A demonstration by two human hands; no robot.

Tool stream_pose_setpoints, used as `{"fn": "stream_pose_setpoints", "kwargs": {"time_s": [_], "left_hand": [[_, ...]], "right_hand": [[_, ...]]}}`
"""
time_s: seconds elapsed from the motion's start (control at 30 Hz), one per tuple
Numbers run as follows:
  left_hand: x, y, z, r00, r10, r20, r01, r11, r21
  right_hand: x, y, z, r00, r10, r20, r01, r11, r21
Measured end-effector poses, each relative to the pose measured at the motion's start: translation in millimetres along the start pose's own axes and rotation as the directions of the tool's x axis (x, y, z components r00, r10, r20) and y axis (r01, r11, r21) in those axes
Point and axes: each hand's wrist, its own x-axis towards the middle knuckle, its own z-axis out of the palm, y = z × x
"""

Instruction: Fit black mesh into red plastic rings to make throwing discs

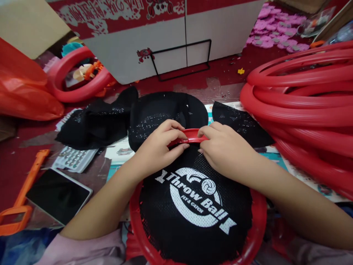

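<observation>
Dark-red bench (231,77) | round red plastic ring with black mesh (197,200) | left grip (162,145), right grip (224,149): pinching its far rim

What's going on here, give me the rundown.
A person's left hand and right hand pinch the far edge of a red ring, side by side. Black mesh printed "Throw Ball" spans the ring; whether it is fastened at that edge is hard to tell. Black fabric pieces lie beyond, and a stack of red rings sits to the right.

Mesh (197,204): "Throw Ball", "FLY & CATCH"
</observation>
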Motion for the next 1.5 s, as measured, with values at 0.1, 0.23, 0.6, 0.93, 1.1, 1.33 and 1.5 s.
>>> {"fn": "stream_pose_setpoints", "kwargs": {"time_s": [0.1,0.23,0.6,0.93,1.1,1.33,1.5], "left_hand": [[1,-1,-0.3,0.999,-0.036,0.018,0.037,0.998,-0.044],[1,-2,-0.5,0.998,-0.046,0.047,0.048,0.997,-0.056],[2,-2,1.9,0.994,-0.105,0.023,0.105,0.995,0.001],[4,-6,2.8,0.979,-0.201,-0.029,0.202,0.979,0.012],[5,-7,5.4,0.977,-0.206,-0.055,0.207,0.978,0.012],[6,-7,7.8,0.97,-0.23,-0.08,0.232,0.973,0.01],[7,-9,8.8,0.977,-0.199,-0.071,0.197,0.98,-0.037]], "right_hand": [[4,1,0,0.998,0.056,-0.024,-0.052,0.99,0.13],[7,5,-2,0.991,0.126,-0.051,-0.105,0.948,0.299],[11,11,6,0.964,0.263,0.038,-0.25,0.848,0.467],[14,9,6,0.96,0.278,0.02,-0.261,0.872,0.414],[14,10,8,0.959,0.285,-0.001,-0.257,0.868,0.424],[15,12,7,0.959,0.284,-0.018,-0.241,0.842,0.483],[13,17,4,0.959,0.284,0.013,-0.245,0.803,0.543]]}}
